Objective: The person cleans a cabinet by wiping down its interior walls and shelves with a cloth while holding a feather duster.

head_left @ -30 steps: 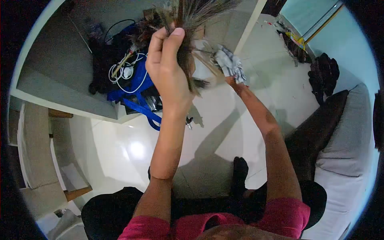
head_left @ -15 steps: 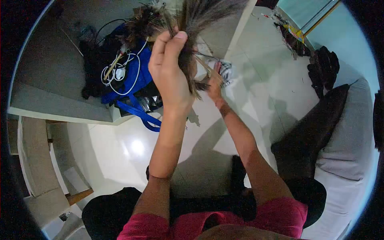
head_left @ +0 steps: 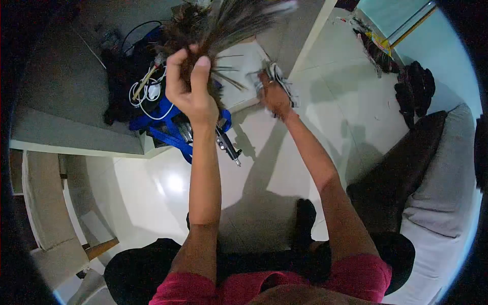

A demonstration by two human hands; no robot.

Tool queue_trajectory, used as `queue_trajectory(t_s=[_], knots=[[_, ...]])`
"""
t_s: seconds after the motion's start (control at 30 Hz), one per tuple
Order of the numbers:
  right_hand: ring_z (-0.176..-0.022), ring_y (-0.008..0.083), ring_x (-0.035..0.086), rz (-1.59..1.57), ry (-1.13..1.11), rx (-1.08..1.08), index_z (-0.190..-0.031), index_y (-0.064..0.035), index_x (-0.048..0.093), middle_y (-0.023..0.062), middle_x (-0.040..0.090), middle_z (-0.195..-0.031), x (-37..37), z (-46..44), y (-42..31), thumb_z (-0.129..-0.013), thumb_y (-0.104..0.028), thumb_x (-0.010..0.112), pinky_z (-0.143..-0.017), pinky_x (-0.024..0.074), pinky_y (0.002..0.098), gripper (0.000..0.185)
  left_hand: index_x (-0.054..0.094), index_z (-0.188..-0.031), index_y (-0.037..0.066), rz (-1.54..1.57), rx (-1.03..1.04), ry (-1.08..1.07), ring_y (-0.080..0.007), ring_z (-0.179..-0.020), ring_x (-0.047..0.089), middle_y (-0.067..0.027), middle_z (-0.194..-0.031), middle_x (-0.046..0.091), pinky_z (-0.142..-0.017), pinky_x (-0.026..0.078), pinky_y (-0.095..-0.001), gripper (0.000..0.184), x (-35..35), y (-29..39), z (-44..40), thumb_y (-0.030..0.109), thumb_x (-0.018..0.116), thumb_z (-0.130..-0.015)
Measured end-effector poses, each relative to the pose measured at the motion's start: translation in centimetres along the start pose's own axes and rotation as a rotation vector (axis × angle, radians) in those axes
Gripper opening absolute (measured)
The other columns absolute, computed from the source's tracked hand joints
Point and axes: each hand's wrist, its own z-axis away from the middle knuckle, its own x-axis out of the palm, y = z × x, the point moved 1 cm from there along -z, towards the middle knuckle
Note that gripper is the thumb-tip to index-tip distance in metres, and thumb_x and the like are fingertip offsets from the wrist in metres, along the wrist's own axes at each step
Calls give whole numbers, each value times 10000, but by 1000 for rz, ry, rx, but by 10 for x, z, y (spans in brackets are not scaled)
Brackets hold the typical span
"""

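My left hand (head_left: 190,89) is raised and closed around a bundle of brown, feathery bristles (head_left: 231,25) that fan out up and to the right. Loose stiff strands stick out to the right of its thumb. My right hand (head_left: 274,96) grips a crumpled white and black cloth (head_left: 284,84), beside the corner of a pale board or shelf (head_left: 241,71). Its fingers are partly hidden by the cloth and blurred. Below the left hand, a black tool with a metal tip (head_left: 229,147) shows near the wrist.
A blue bag (head_left: 175,129) with a white cable (head_left: 147,104) lies at the left by a grey cabinet panel (head_left: 76,122). At right are a grey cushion (head_left: 437,188), a dark cushion (head_left: 396,173), dark cloth (head_left: 416,94) and a broom (head_left: 378,53) against the wall.
My left hand has shifted left and slightly down with the bristles, which are tilted differently. My right hand and the cloth moved toward the left, and more of the board and black tool shows.
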Motion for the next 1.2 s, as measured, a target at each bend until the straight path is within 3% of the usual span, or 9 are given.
queue_trajectory(t_s=[0.07,0.23,0.37,0.6,0.73,0.87,1.0,1.03,1.2], knots=[[-1165,417,444,-531,-176,303,-1349,-16,326,271,472,-1256,-16,-24,2,-837,-163,476,-963,395,458,553,578,-980,-44,-56,181,53,-118,-831,540,-65,-892,615,-792,418,-221,188,-9,-8,-1,10,579,-799],[-1079,428,516,-93,6,-43,-1353,44,284,296,498,-1213,24,-21,-19,-848,-209,475,-986,380,424,596,618,-1001,-68,-412,278,-148,-229,-892,638,-180,-964,656,-815,484,-340,292,-51,-41,-5,16,535,-734],[-1259,420,354,-182,35,245,-1379,-26,335,159,319,-1436,-1,-25,-7,-861,-381,467,-1081,258,444,641,625,-1011,-44,-835,50,-215,-212,-830,631,-195,-881,653,-776,471,-308,301,-62,-51,-6,101,560,-756],[-1277,355,363,-101,-308,312,-1373,1,320,177,301,-1441,-10,-41,-16,-870,-417,452,-1079,273,377,667,605,-824,-36,-383,-583,84,-87,-539,424,1,-621,497,-494,325,-251,218,-64,-73,9,163,519,-850],[-1312,381,299,39,124,256,-1389,0,291,199,299,-1437,64,-61,1,-818,-450,466,-1089,218,470,749,583,-752,4,-203,-646,181,-44,-490,341,37,-587,436,-445,243,-231,191,-46,-64,9,156,530,-853],[-1143,416,476,-140,-206,12,-1393,41,233,268,433,-1310,19,-61,-27,-841,-360,495,-1024,314,452,730,586,-808,-2,-181,-651,155,-42,-484,339,43,-600,449,-439,247,-219,153,-48,-65,4,137,537,-848],[-1317,406,276,-455,-126,467,-1336,26,369,252,358,-1386,9,-73,-12,-818,-352,478,-1111,152,474,651,581,-789,10,-181,-647,176,-50,-479,349,38,-589,453,-438,255,-218,139,-51,-70,3,128,533,-843],[-1335,378,260,423,111,147,-1320,21,403,235,368,-1387,67,-80,6,-834,-357,444,-1117,136,457,617,578,-764,16,-158,-656,215,-53,-474,353,35,-584,456,-437,259,-219,141,-52,-72,3,124,531,-840],[-1285,385,337,168,-7,131,-1303,7,424,193,389,-1382,42,-65,-43,-830,-343,464,-1082,248,447,590,567,-755,42,-162,-665,60,-94,-430,416,-15,-598,505,-392,309,-235,185,-58,-77,2,190,533,-861]])
